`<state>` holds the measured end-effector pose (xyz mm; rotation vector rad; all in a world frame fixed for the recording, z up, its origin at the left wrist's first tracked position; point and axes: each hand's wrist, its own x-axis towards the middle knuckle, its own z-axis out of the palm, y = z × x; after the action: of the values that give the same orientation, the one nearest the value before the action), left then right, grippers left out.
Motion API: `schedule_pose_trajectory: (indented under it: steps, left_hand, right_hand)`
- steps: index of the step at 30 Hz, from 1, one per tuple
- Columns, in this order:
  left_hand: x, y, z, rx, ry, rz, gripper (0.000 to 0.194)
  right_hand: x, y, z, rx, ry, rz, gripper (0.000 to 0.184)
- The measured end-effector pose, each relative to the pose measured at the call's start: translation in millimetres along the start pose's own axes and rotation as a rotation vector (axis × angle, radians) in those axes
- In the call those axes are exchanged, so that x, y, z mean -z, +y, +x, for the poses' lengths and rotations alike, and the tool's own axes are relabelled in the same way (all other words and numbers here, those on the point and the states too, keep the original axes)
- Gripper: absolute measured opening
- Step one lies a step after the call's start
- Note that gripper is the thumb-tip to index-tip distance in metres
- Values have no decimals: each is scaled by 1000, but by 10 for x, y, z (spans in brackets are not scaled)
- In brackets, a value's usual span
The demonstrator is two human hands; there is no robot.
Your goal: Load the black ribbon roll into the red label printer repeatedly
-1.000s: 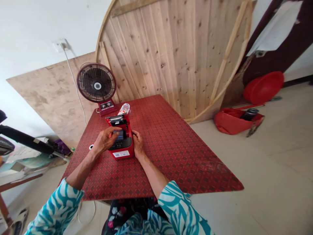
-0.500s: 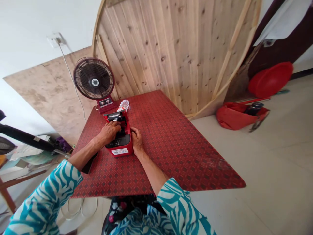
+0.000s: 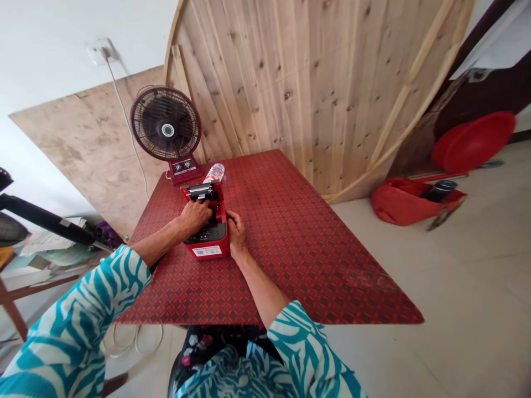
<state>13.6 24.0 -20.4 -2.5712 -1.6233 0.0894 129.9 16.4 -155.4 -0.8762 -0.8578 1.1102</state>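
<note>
A red and black label printer point(image 3: 207, 250) stands on the table with its lid point(image 3: 202, 190) raised, showing a roller on the underside. My left hand point(image 3: 194, 215) reaches over the printer's left side into the open compartment. Its fingertips are hidden inside, so I cannot see what they touch. My right hand point(image 3: 237, 235) is pressed along the printer's right wall, fingers curled against it and steadying it. A white label with printed codes is on the printer's front.
The table point(image 3: 315, 265) has a red patterned cover. Behind the printer lie a clear plastic bottle point(image 3: 215, 172) and a dark red fan point(image 3: 167, 130). A round wooden panel point(image 3: 307, 83) leans at the back. On the floor to the right sit a red bag point(image 3: 398, 204) and a red basin point(image 3: 473, 141).
The view has shifted slightly, so the scene sits a little differently. My left hand stays in the compartment and my right hand stays on the printer's side.
</note>
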Motion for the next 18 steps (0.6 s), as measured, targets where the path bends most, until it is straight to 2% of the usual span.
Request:
schedule_pose_trajectory:
  steps: [4, 8, 13, 18]
  left_hand:
    - [-47, 34, 53, 7, 62, -162, 22]
    - [-136, 58, 171, 51, 106, -308, 27]
    - [-240, 88, 325, 81, 120, -353, 29]
    - [-213, 76, 312, 114, 95, -368, 20]
  right_hand:
    - [-15, 12, 3, 4, 6, 25, 29]
    - [-20, -7, -4, 4, 2, 39, 28]
    - [-26, -29, -7, -19, -11, 37, 30]
    - [-29, -47, -9, -43, -16, 89, 28]
